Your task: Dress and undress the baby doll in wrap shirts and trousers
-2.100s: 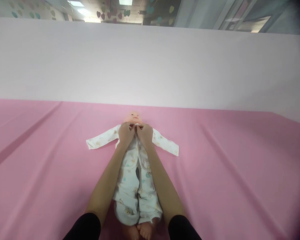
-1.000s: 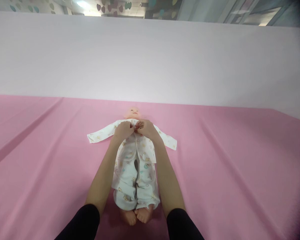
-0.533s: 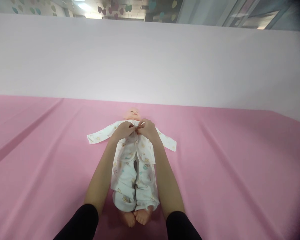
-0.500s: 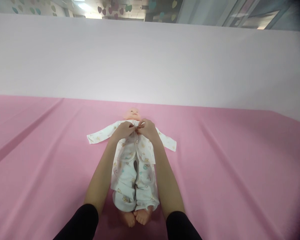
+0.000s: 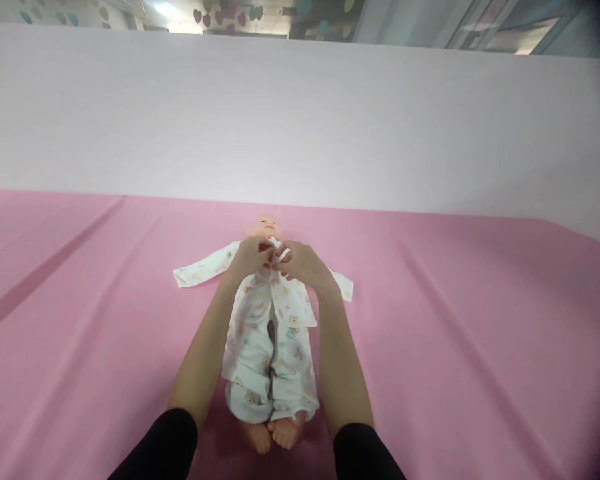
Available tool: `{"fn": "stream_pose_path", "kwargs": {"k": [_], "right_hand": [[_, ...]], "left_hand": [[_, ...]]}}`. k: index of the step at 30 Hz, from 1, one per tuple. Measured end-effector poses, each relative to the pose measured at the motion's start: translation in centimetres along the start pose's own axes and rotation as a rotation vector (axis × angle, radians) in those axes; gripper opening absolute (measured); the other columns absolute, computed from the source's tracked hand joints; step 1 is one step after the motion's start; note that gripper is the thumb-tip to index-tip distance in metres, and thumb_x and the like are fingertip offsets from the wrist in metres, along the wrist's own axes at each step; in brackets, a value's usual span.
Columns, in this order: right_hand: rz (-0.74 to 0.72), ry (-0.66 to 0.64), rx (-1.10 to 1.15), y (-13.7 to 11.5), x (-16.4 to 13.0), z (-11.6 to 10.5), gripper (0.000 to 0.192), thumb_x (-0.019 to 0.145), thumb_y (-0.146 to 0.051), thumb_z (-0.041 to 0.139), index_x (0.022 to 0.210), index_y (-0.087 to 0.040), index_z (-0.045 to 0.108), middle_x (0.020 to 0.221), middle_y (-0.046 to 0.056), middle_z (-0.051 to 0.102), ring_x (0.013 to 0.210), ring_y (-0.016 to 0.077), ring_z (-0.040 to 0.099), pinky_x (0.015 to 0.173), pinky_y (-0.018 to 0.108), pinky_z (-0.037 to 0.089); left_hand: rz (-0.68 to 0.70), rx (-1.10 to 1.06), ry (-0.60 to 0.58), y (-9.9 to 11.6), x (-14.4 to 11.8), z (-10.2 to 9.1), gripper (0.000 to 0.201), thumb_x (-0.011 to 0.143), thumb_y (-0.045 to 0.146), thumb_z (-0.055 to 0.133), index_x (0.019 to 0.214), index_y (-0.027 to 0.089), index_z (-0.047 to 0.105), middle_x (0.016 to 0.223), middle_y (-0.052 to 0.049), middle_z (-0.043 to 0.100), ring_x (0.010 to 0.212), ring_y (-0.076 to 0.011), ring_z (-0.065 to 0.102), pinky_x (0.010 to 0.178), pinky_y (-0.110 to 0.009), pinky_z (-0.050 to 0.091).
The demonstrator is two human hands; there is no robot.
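A baby doll (image 5: 268, 223) lies on its back, feet toward me, in a white patterned jacket (image 5: 294, 303) and matching trousers (image 5: 293, 367). Both my hands meet at the upper front of the jacket, below the doll's chin. My left hand (image 5: 254, 255) pinches the jacket's edge near the collar. From the other side, my right hand (image 5: 297, 260) grips the opposite front edge with bent fingers. My fingers cover the fastening between them. The jacket's sleeves (image 5: 200, 272) stretch out to both sides, and its lower front hangs apart over the trousers.
Pink sheeting (image 5: 445, 347) with a few creases covers the surface under the doll. Behind it rises a plain white panel (image 5: 300, 120). Glass with heart-shaped stickers (image 5: 229, 13) runs along the top.
My right hand has turned and its wrist has shifted right. My left hand has moved slightly up toward the collar. The jacket's lower right corner has spread outward a little.
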State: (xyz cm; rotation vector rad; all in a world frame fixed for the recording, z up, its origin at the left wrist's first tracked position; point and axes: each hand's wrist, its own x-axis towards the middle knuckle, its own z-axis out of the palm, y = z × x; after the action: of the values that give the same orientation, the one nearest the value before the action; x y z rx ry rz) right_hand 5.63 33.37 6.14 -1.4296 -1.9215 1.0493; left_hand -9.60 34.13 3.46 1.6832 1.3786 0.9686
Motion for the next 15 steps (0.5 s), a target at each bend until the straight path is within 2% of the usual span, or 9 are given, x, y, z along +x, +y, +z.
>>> {"fn": "stream_pose_path", "kwargs": {"k": [2, 5, 8, 11, 15], "right_hand": [[0.011, -0.086, -0.130, 0.0, -0.4, 0.0, 0.010, 0.063, -0.007, 0.062, 0.069, -0.014, 0.062, 0.057, 0.003, 0.064, 0.049, 0.0158, 0.060, 0.042, 0.023, 0.047], [0.025, -0.248, -0.213, 0.2, -0.4, 0.2, 0.014, 0.059, -0.002, 0.058, 0.053, -0.014, 0.061, 0.051, 0.004, 0.061, 0.044, 0.0159, 0.058, 0.039, 0.022, 0.045], [0.045, -0.284, -0.227, 0.4, -0.2, 0.5, 0.017, 0.058, 0.000, 0.056, 0.052, -0.014, 0.063, 0.050, 0.004, 0.061, 0.044, 0.0166, 0.059, 0.037, 0.022, 0.044], [0.039, -0.312, -0.228, 0.5, 0.1, 0.5, 0.016, 0.060, -0.001, 0.057, 0.053, -0.014, 0.064, 0.050, 0.005, 0.062, 0.044, 0.0169, 0.060, 0.039, 0.022, 0.046], [0.009, -0.392, -0.226, 0.9, 0.5, 0.4, 0.013, 0.062, -0.004, 0.061, 0.055, -0.014, 0.061, 0.048, 0.003, 0.060, 0.043, 0.0163, 0.059, 0.041, 0.023, 0.047]], "left_hand": [[-0.050, -0.048, -0.077, 0.1, -0.2, 0.0, 0.013, 0.080, 0.020, 0.051, 0.083, 0.014, 0.062, 0.072, -0.005, 0.068, 0.061, -0.0142, 0.066, 0.056, -0.023, 0.052], [-0.157, -0.049, -0.207, 0.5, -0.7, -0.3, 0.026, 0.078, 0.020, 0.056, 0.103, 0.016, 0.056, 0.071, -0.005, 0.069, 0.058, -0.0170, 0.066, 0.051, -0.025, 0.053], [-0.220, 0.016, -0.310, 1.0, -1.4, -0.9, 0.046, 0.074, 0.018, 0.061, 0.118, 0.019, 0.047, 0.069, -0.003, 0.068, 0.058, -0.0186, 0.067, 0.050, -0.026, 0.052], [-0.224, 0.116, -0.405, 1.2, -2.1, -1.4, 0.060, 0.066, 0.014, 0.065, 0.122, 0.020, 0.046, 0.074, -0.004, 0.069, 0.063, -0.0197, 0.068, 0.051, -0.025, 0.051], [-0.144, 0.313, -0.372, 1.4, -2.5, -1.4, 0.058, 0.061, 0.010, 0.059, 0.117, 0.022, 0.048, 0.078, -0.002, 0.070, 0.061, -0.0182, 0.066, 0.049, -0.024, 0.046]]}}
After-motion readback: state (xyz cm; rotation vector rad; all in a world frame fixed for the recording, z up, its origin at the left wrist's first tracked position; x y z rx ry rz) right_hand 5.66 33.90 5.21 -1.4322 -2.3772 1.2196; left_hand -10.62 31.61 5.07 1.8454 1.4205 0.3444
